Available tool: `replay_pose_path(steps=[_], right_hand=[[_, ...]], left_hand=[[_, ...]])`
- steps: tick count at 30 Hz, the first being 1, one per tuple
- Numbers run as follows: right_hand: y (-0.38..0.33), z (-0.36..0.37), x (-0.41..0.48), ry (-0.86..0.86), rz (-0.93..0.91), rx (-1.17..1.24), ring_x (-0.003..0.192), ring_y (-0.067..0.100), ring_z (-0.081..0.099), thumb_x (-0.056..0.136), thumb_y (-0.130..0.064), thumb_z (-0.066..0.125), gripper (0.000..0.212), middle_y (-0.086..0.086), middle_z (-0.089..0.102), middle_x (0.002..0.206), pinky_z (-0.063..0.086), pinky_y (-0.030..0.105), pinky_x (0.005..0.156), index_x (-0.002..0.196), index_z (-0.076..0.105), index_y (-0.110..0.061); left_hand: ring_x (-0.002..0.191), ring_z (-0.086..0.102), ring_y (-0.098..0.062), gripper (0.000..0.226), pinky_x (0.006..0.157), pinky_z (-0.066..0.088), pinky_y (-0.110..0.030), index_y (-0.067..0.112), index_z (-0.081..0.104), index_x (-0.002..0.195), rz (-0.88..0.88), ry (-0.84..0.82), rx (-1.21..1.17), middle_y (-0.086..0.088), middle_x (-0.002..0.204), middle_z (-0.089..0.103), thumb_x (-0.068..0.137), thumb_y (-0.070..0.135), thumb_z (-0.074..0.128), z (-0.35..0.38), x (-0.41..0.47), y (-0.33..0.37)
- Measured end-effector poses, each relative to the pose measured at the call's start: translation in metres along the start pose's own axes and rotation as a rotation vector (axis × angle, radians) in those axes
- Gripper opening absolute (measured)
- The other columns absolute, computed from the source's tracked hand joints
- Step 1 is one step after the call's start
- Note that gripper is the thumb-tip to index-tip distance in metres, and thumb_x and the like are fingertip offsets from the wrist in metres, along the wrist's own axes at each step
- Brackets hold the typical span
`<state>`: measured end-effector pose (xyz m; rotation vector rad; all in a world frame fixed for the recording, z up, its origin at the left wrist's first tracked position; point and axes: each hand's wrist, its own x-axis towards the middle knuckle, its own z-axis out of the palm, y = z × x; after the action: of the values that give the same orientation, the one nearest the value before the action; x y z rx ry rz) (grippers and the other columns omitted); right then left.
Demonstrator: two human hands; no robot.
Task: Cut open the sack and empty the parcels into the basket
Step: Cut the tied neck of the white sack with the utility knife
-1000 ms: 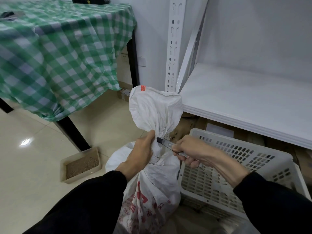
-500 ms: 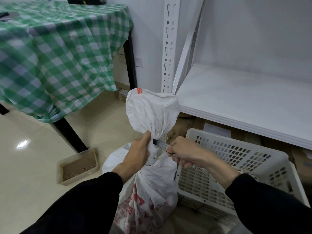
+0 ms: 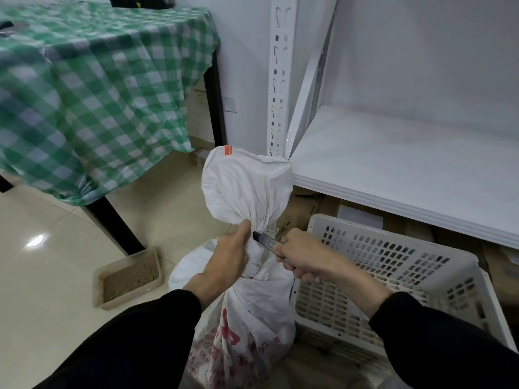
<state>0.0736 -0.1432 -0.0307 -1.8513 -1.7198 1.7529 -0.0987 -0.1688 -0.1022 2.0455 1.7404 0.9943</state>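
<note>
Sack (image 3: 247, 189) neck gripped, basket (image 3: 393, 265) beside, shelf (image 3: 393, 169) above

White sack (image 3: 247, 189), red print; green-checked tablecloth (image 3: 92, 91)

Sack (image 3: 247, 189) neck gripped by left hand (image 3: 227, 256); cutter (image 3: 264, 240) held in right hand (image 3: 302, 256), blade pressed against neck; basket (image 3: 393, 265) alongside.

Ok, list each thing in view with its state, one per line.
sack: upright, neck bunched shut, not yet opened
left hand: gripping the sack's neck
right hand: gripping the utility knife
utility knife: tip at the sack's neck
basket: upright, no parcels visible
tray: holds brown granules
</note>
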Motion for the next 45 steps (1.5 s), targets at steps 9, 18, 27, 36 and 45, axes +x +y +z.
replay_pose_path(steps=[9,18,27,36,45], right_hand=[[-0.008,-0.007,-0.006,-0.05,-0.05,-0.03,0.034,0.008,0.026,0.091,-0.011,0.042,0.016,0.001,0.038,0.054,0.02,0.014,0.035,0.077,0.05,-0.01],[-0.002,-0.008,-0.002,-0.074,-0.042,-0.004,0.037,0.009,0.027,0.093,-0.014,0.043,0.014,0.001,0.04,0.055,0.02,0.016,0.036,0.081,0.05,-0.009],[-0.001,-0.007,-0.002,-0.132,0.036,0.05,0.034,0.007,0.027,0.095,-0.016,0.044,0.018,0.001,0.041,0.055,0.019,0.015,0.033,0.079,0.049,-0.011],[-0.001,-0.041,-0.011,0.088,-0.024,0.067,0.035,0.01,0.029,0.098,-0.02,0.045,0.024,0.001,0.041,0.054,0.021,0.017,0.034,0.076,0.05,-0.012],[0.003,-0.022,0.008,0.093,-0.209,0.25,0.035,0.01,0.03,0.098,-0.015,0.048,0.017,0.003,0.042,0.055,0.022,0.017,0.033,0.084,0.054,-0.008]], left_hand=[[0.05,0.021,-0.009,0.039,0.044,0.02,-0.016,0.013,0.026,0.08,0.069,0.038,0.035,0.014,0.059,0.021,0.068,-0.02,0.041,-0.002,0.002,0.001],[0.053,0.017,-0.01,0.038,0.045,0.022,-0.018,0.013,0.025,0.08,-0.009,0.0,0.016,0.011,0.06,0.022,0.069,-0.02,0.04,-0.003,0.003,-0.001],[0.055,0.016,-0.01,0.035,0.046,0.02,-0.018,0.013,0.026,0.081,0.002,-0.02,-0.005,0.01,0.061,0.024,0.07,-0.018,0.038,-0.003,0.001,0.003],[0.058,0.039,-0.003,0.012,0.062,0.034,-0.021,0.012,0.046,0.098,-0.236,-0.043,-0.095,0.008,0.066,0.045,0.095,0.0,0.045,-0.005,-0.012,0.002],[0.056,0.034,-0.009,0.023,0.051,0.031,-0.016,0.01,0.033,0.085,-0.201,0.021,-0.119,-0.019,0.067,0.051,0.089,-0.01,0.045,-0.004,-0.002,0.008]])
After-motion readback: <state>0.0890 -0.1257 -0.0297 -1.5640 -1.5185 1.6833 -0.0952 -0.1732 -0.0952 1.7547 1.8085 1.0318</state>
